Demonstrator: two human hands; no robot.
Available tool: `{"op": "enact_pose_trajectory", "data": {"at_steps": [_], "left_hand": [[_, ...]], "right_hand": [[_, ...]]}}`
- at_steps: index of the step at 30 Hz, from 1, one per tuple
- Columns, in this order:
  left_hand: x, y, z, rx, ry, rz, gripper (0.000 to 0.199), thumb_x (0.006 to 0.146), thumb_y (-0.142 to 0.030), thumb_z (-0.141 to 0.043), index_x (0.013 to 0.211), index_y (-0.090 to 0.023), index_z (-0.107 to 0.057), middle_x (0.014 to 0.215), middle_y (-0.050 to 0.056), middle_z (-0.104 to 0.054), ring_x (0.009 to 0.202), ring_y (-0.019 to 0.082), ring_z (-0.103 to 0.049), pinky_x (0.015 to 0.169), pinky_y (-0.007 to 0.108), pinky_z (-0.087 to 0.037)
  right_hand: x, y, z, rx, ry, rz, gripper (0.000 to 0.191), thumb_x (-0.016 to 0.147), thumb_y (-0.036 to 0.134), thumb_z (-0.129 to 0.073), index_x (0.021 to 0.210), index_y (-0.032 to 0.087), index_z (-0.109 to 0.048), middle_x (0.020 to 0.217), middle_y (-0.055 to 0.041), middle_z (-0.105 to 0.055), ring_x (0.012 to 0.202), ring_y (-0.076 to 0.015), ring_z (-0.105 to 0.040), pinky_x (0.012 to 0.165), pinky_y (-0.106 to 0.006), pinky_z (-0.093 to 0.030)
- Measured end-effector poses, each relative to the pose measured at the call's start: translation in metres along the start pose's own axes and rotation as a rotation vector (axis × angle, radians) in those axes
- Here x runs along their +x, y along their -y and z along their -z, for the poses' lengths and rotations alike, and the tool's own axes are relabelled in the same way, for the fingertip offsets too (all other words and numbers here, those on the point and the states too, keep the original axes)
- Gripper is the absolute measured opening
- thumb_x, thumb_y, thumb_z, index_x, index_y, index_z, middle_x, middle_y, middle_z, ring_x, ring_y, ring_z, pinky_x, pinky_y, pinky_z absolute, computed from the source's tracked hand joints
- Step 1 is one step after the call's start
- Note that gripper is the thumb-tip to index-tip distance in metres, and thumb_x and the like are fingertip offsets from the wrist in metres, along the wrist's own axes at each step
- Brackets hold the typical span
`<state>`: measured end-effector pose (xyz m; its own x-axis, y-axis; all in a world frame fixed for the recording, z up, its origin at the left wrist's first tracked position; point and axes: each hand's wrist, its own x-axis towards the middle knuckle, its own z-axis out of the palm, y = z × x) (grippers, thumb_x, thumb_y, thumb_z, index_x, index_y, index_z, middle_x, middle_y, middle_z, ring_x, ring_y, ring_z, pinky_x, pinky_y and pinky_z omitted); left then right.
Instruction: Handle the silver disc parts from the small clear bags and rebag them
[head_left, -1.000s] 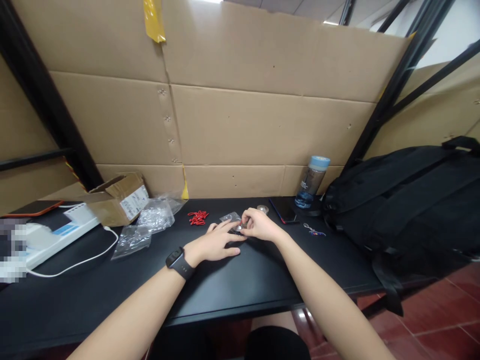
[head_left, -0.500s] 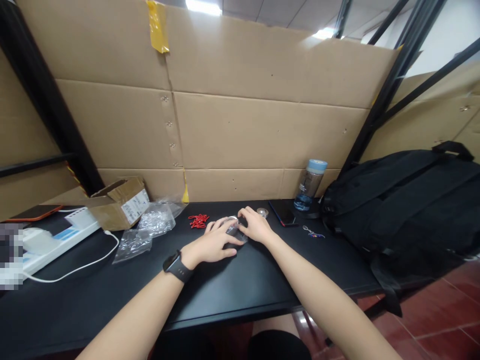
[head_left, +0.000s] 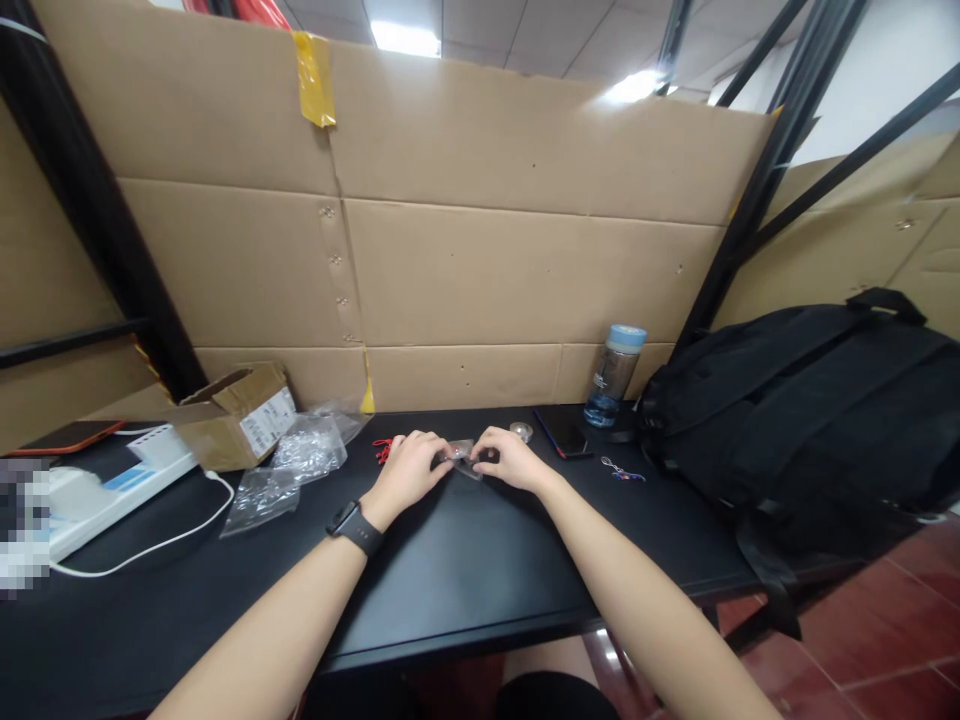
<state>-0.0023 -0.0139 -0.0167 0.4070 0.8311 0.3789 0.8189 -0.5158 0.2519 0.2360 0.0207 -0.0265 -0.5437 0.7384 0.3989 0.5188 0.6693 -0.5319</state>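
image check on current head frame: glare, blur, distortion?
Head view throughout: ceiling lights blown out, dull sheen on the black desk; clear packet between left hand and right hand too soft to make out contents; rack posts splay toward the top, probably wide-angle stretch; left-edge patch pixelated.

Blk backpack [head_left: 817,400] R; blue-lidded btl [head_left: 613,380] just beside. Cardbd box [head_left: 225,428] L, nr pwr strip [head_left: 129,497].
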Motion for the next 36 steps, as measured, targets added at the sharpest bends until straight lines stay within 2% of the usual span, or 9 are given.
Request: {"op": "enact_pose_trajectory", "data": {"at_steps": [4,10,13,16,18,22,28,31,36], "left_hand": [[0.002,0.003,0.003,-0.074,-0.011,0.056,0.018,0.093,-0.036,-0.057,0.089,-0.026,-0.072,0.099,0.002,-0.075,0.104,0.025,-0.063,0.092,0.039,-0.039],[0.006,0.001,-0.007,-0.392,-0.015,0.247,0.018,0.088,-0.037,-0.057,0.086,-0.023,-0.069,0.095,0.002,-0.078,0.093,0.022,-0.071,0.085,0.031,-0.048],[0.006,-0.005,-0.015,-0.399,-0.036,0.352,0.015,0.085,-0.031,-0.059,0.096,-0.024,-0.065,0.092,0.001,-0.079,0.092,0.021,-0.072,0.09,0.034,-0.046],[0.004,-0.011,-0.018,-0.333,-0.064,0.389,0.041,0.083,-0.026,-0.06,0.123,-0.026,-0.052,0.088,-0.001,-0.079,0.093,0.022,-0.071,0.097,0.042,-0.039],[0.002,-0.013,-0.018,-0.278,-0.053,0.351,0.051,0.084,-0.025,-0.058,0.134,-0.028,-0.046,0.087,-0.001,-0.078,0.094,0.023,-0.07,0.097,0.045,-0.036],[0.0,-0.013,-0.017,-0.091,0.034,0.212,0.033,0.092,-0.029,-0.051,0.122,-0.033,-0.064,0.1,0.004,-0.074,0.104,0.027,-0.063,0.093,0.046,-0.035],[-0.002,-0.014,-0.014,0.01,0.02,0.113,0.034,0.092,-0.053,-0.054,0.109,-0.032,-0.076,0.128,0.009,-0.064,0.125,0.033,-0.048,0.098,0.051,-0.034],[-0.002,-0.015,-0.012,-0.018,0.026,0.097,0.028,0.088,-0.046,-0.063,0.108,-0.03,-0.074,0.122,0.008,-0.069,0.125,0.033,-0.049,0.101,0.052,-0.032],[0.002,-0.014,-0.011,-0.152,0.022,0.21,0.024,0.096,-0.04,-0.053,0.099,-0.025,-0.072,0.105,0.007,-0.077,0.107,0.028,-0.064,0.093,0.043,-0.035]], "right_hand": [[0.002,-0.004,0.0,0.037,-0.052,-0.018,0.008,0.086,0.026,-0.072,0.084,0.019,-0.076,0.092,-0.0045,-0.068,0.082,-0.0154,-0.061,0.079,-0.028,-0.047],[0.005,-0.009,-0.007,0.278,-0.101,-0.279,0.013,0.083,0.029,-0.067,0.082,0.015,-0.069,0.072,-0.003,-0.071,0.069,-0.0161,-0.066,0.068,-0.026,-0.049],[0.004,-0.007,-0.012,0.315,-0.14,-0.304,0.022,0.079,0.022,-0.067,0.1,0.017,-0.063,0.069,0.0004,-0.07,0.064,-0.0147,-0.065,0.064,-0.024,-0.048],[0.001,-0.006,-0.012,0.235,-0.144,-0.262,0.052,0.08,0.018,-0.066,0.129,0.021,-0.05,0.071,0.0041,-0.069,0.062,-0.0133,-0.064,0.067,-0.024,-0.048],[0.0,-0.005,-0.009,0.137,-0.1,-0.207,0.051,0.083,0.016,-0.064,0.132,0.022,-0.053,0.074,0.0033,-0.068,0.064,-0.0129,-0.062,0.072,-0.026,-0.048],[-0.001,-0.004,-0.004,-0.089,0.024,-0.071,0.029,0.085,0.013,-0.062,0.109,0.021,-0.075,0.094,-0.0061,-0.066,0.088,-0.0175,-0.062,0.088,-0.032,-0.047],[-0.003,-0.001,-0.007,-0.268,0.028,-0.056,0.032,0.081,0.021,-0.074,0.111,0.031,-0.076,0.139,-0.0085,-0.057,0.127,-0.0321,-0.045,0.107,-0.054,-0.033],[-0.001,0.003,-0.007,-0.235,0.01,-0.08,0.019,0.092,0.027,-0.064,0.105,0.028,-0.077,0.126,-0.0089,-0.067,0.122,-0.0296,-0.053,0.105,-0.053,-0.034],[0.001,0.005,-0.003,0.006,-0.025,-0.17,0.023,0.097,0.032,-0.055,0.107,0.021,-0.071,0.094,-0.0059,-0.075,0.089,-0.02,-0.068,0.087,-0.035,-0.046]]}}
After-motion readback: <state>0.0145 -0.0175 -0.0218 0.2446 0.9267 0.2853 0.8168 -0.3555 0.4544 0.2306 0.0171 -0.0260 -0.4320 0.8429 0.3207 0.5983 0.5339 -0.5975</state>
